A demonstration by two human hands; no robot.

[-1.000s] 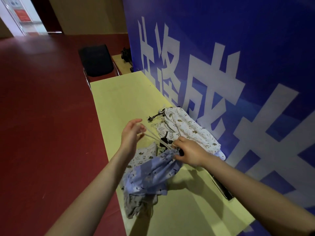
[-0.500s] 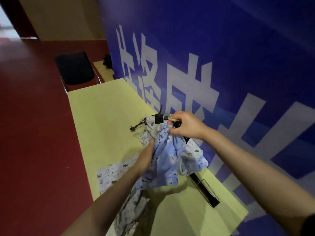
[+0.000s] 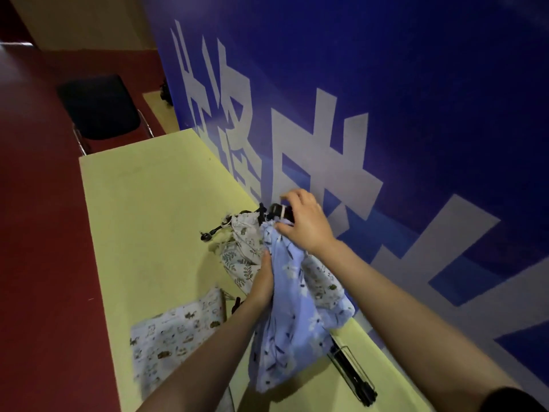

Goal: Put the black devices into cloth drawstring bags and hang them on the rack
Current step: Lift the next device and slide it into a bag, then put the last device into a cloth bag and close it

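Observation:
A blue flowered drawstring bag [image 3: 292, 328] hangs full and bulging above the yellow table [image 3: 142, 221]. My right hand [image 3: 306, 223] pinches its gathered neck and white cords up by a black hook of the rack [image 3: 277, 210] near the blue wall. My left hand [image 3: 264, 281] presses against the bag's left side, partly hidden behind the cloth. A white leaf-print bag [image 3: 242, 248] hangs on the same rack just to the left. The rack's black wire base [image 3: 353, 374] lies on the table under the bag.
A flat white printed bag [image 3: 175, 331] lies at the table's near left edge. A black chair [image 3: 99, 110] stands beyond the table's far end on the red floor. The blue banner wall [image 3: 386, 114] runs along the table's right side.
My right hand has lifted the blue bag's neck off the table up to the rack's hook. My left hand let go of the cords and moved to the bag's side.

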